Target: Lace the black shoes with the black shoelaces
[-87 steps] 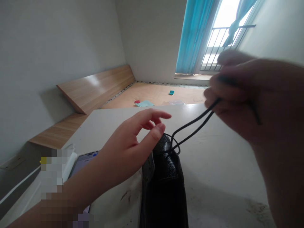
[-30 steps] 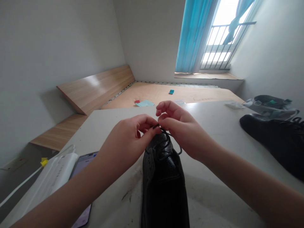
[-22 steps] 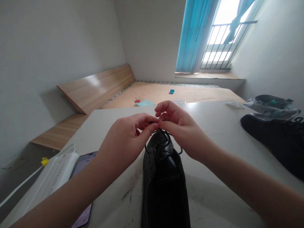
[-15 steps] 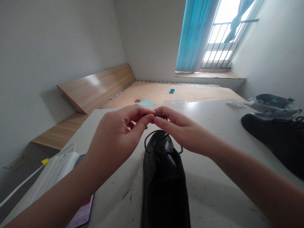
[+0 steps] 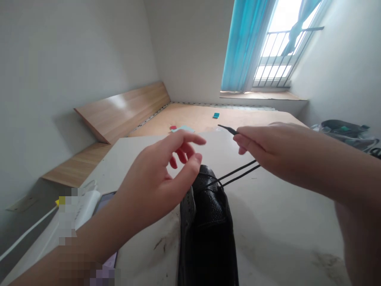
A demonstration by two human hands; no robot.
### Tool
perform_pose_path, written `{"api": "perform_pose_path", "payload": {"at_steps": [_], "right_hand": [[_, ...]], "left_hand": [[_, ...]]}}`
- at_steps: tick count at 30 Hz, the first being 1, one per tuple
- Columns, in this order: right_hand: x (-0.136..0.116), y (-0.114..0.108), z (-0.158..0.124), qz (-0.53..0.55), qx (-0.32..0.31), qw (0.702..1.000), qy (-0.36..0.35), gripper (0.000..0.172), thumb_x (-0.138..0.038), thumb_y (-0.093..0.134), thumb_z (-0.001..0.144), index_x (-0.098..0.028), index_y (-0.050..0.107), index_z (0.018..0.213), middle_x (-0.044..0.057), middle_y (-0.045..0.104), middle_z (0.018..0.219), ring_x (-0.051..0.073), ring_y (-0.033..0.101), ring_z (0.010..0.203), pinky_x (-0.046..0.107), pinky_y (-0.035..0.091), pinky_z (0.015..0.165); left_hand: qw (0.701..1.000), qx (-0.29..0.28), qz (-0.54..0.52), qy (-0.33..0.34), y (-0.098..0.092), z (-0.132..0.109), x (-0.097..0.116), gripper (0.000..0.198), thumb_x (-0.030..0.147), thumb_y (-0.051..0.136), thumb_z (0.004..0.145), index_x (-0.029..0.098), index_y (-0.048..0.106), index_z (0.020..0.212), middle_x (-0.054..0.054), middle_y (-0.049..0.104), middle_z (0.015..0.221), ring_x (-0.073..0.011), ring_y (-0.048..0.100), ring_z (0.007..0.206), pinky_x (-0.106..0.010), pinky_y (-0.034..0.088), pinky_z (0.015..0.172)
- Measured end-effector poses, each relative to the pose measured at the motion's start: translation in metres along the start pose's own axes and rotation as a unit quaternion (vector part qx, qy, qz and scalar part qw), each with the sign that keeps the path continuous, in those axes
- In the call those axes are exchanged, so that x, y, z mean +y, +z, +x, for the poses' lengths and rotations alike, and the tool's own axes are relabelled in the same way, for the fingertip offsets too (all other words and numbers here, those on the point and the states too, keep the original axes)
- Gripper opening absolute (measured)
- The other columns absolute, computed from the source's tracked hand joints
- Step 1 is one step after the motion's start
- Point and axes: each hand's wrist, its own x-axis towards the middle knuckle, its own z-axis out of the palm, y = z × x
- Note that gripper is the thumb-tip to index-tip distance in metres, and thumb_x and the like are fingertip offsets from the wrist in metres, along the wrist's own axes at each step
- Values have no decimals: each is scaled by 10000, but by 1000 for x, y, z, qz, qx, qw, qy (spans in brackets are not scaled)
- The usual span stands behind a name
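Note:
A black leather shoe (image 5: 210, 202) stands upright on the white table, toe pointing away from me. Over its left side hovers my left hand (image 5: 175, 171), thumb and fingers apart and nothing between them. My right hand (image 5: 253, 145) is up to the right of the toe, closed on black shoelaces (image 5: 238, 173). Two taut strands run from the front of the shoe to that hand. A thin dark lace tip pokes out past its fingers. The palm side of the right hand is hidden.
A white power strip (image 5: 89, 206) with a cable lies at the left, beside a phone (image 5: 108, 198) partly under my left arm. Clear plastic bags (image 5: 345, 133) sit at the far right. Behind the table (image 5: 282, 222) is a wooden bed board (image 5: 253, 119) with small scraps.
Both hands were together above the toe, pinching the lace. My right hand has pulled it out to the right, drawing the strands tight. My left hand has let go and opened.

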Motion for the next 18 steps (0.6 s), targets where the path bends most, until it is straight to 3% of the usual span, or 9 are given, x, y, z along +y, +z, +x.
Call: {"api": "perform_pose_path", "payload": {"at_steps": [2, 4, 5, 6, 8, 10, 15, 18], "right_hand": [[7, -4, 2, -40, -133, 989, 41, 402, -430, 397, 962, -197, 534, 664, 27, 541, 626, 164, 449, 581, 305, 306, 558], [11, -8, 4, 55, -256, 965, 25, 412, -460, 407, 968, -197, 524, 673, 1, 512, 623, 138, 439, 570, 280, 349, 551], [11, -10, 5, 134, -280, 951, 2, 416, -490, 425, 967, -198, 523, 687, -9, 487, 631, 125, 419, 565, 262, 351, 536], [11, -12, 6, 213, -274, 938, -25, 427, -528, 445, 962, -200, 525, 701, -15, 462, 643, 114, 394, 559, 246, 339, 516], [9, -12, 8, 350, -215, 909, -65, 454, -586, 491, 940, -201, 518, 700, -21, 420, 652, 98, 337, 537, 231, 285, 464], [1, -9, 7, 465, -190, 861, -85, 474, -595, 547, 916, -198, 482, 666, -34, 365, 614, 88, 275, 506, 234, 224, 435], [-32, 3, -3, 663, -237, 706, -76, 420, -461, 516, 984, -203, 417, 668, -59, 262, 518, 97, 213, 500, 240, 189, 482], [-46, 9, -8, 683, -260, 678, -82, 422, -434, 373, 1040, -202, 416, 691, -50, 245, 542, 107, 196, 519, 237, 183, 490]], "left_hand": [[996, -78, 25, -24, -3, -1, 4, 175, 268, 517, 891, 227, 647, 780, 57, 595, 631, -105, 542, 581, -215, 387, 514], [981, -181, 60, -48, -4, -3, 7, 336, 324, 503, 890, 209, 561, 580, 59, 502, 496, -98, 446, 467, -235, 290, 435], [969, -229, 72, -52, -4, -5, 9, 372, 352, 500, 894, 210, 558, 555, 59, 484, 469, -98, 419, 442, -246, 257, 423], [958, -269, 80, -50, -3, -7, 11, 362, 377, 503, 898, 222, 602, 586, 60, 503, 471, -101, 425, 437, -254, 246, 427], [942, -323, 86, -36, 0, -11, 14, 255, 406, 512, 905, 286, 720, 821, 57, 626, 568, -120, 524, 493, -260, 276, 465], [931, -349, 100, -26, 3, -15, 17, 258, 424, 511, 910, 328, 718, 1031, 33, 719, 704, -158, 619, 584, -274, 306, 510], [918, -377, 115, -36, 8, -18, 22, 241, 416, 497, 908, 315, 715, 931, 3, 741, 764, -207, 667, 649, -298, 309, 538], [925, -363, 104, -38, 8, -18, 23, 234, 416, 518, 901, 285, 692, 815, 8, 698, 703, -193, 629, 605, -291, 297, 525]]}}
